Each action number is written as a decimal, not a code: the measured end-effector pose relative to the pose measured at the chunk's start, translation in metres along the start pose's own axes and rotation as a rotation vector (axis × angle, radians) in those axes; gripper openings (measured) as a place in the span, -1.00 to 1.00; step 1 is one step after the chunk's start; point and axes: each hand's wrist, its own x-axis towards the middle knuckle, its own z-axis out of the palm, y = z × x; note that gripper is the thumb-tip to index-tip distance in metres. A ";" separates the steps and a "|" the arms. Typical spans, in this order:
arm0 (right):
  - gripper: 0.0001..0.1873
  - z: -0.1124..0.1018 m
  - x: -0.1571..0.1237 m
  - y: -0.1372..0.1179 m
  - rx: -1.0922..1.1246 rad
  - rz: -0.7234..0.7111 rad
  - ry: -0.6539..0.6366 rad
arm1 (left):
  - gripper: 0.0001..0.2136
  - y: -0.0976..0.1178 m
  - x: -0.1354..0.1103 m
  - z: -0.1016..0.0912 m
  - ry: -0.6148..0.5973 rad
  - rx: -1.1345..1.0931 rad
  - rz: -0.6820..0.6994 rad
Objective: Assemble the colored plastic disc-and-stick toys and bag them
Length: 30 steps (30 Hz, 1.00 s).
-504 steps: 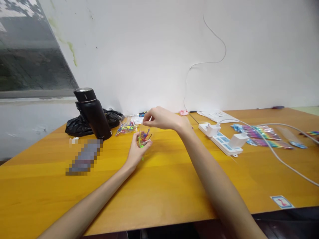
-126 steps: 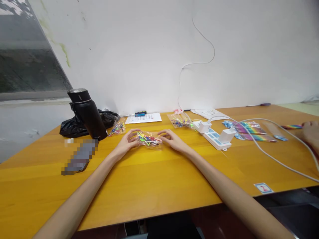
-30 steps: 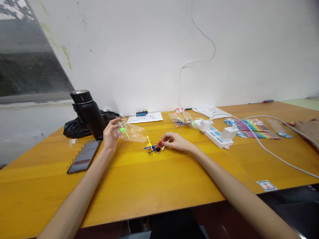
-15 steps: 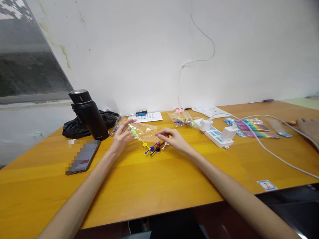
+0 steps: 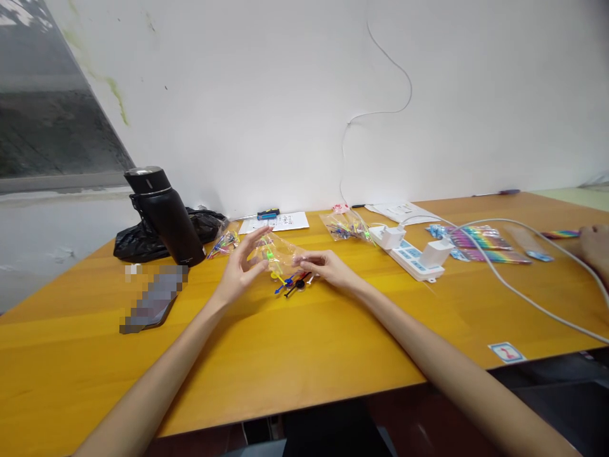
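Observation:
A clear plastic bag [image 5: 284,251] with a green pick inside hangs just above the orange table [image 5: 304,355], held between my two hands. My left hand [image 5: 241,268] grips its left end with thumb against long, raised fingers. My right hand [image 5: 328,266] pinches its right edge low over the table. Under the bag lie several loose coloured picks [image 5: 291,283]: blue, red, black, yellow and white.
A black flask [image 5: 164,216], a black sack [image 5: 137,244] and a phone [image 5: 152,308] lie left. Two more bags of picks [image 5: 223,244] [image 5: 346,227], a paper [image 5: 280,222], a power strip [image 5: 410,254], rainbow packs [image 5: 480,244] and cables lie behind and right. Another person's hand [image 5: 597,244] is far right.
My left hand has brought the bag down and to the right, over the loose picks. My right hand has left the picks and taken the bag's right edge.

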 end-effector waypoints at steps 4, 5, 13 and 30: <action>-0.47 0.000 -0.001 0.000 0.063 0.043 -0.025 | -0.35 -0.004 0.002 0.002 0.034 -0.104 -0.051; -0.46 0.000 -0.002 -0.001 0.073 0.045 -0.037 | -0.33 -0.005 0.002 0.002 0.055 -0.119 -0.065; -0.53 0.003 -0.008 -0.018 0.030 0.027 -0.222 | -0.46 -0.012 0.002 0.003 0.021 -0.170 -0.143; -0.67 -0.022 0.005 -0.004 -0.065 -0.018 0.243 | -0.38 -0.027 0.005 -0.011 -0.003 -0.142 -0.173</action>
